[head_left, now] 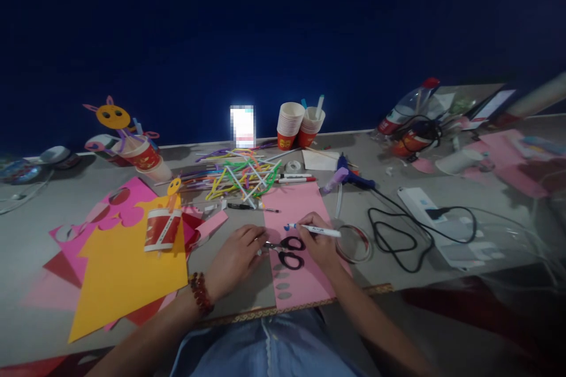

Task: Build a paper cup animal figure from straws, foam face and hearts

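My right hand (316, 241) is closed on a white marker (325, 230), its blue tip end over a pink sheet (305, 206). Black-handled scissors (292, 260) lie on the sheet beside that hand, blades pointing left. My left hand (241, 253), wearing a red bead bracelet (200, 293), rests at the sheet's left edge near the blades. Its fingers are bent together; what they hold, if anything, is too small to name. Several oval holes (283, 285) show near the sheet's lower left.
Yellow paper (132, 274) and a decorated cup (163, 230) lie left. Pipe cleaners (241, 175) are piled behind, near stacked cups (289, 123). A roll of tape (354, 243), glue gun (354, 175), black cable (393, 241) and power strip (435, 230) are right.
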### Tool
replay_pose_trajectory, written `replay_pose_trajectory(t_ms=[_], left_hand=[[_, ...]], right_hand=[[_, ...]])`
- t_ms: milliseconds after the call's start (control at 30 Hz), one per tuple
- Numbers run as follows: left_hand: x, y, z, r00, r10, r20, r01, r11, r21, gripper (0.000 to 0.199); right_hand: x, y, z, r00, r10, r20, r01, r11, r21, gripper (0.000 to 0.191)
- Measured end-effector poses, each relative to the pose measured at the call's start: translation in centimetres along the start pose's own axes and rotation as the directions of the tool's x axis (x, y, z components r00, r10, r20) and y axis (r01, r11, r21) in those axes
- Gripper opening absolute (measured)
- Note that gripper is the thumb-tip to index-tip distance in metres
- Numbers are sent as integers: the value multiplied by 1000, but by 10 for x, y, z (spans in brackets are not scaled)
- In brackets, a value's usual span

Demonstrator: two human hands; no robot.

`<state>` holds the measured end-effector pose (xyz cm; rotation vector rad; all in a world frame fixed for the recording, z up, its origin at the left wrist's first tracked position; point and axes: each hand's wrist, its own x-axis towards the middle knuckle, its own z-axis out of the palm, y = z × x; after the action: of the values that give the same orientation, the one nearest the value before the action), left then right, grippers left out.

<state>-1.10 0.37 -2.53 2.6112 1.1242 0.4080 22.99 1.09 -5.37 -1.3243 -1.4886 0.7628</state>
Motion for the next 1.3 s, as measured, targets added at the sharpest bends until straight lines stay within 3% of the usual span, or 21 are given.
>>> replay_pose_trajectory(t_ms=[233,400,567,1300], left_hand=[[0,0,21,1000,9,-19,-7,996,93,35],[0,-3,25,999,23,-24,-20,992,124,39],[-1,-3,29,997,73,-31,-66,981,182,39],[2,-1,24,998,64,-23,-59,982,179,36]], right_hand=[[5,-9,2,998,47,51,-48,999,24,7],[15,-17,13,985,26,170,-32,999,28,10],[19,-12,24,978,15,208,-20,999,25,12],[17,-5,28,970,21,242,-12,999,-39,10]])
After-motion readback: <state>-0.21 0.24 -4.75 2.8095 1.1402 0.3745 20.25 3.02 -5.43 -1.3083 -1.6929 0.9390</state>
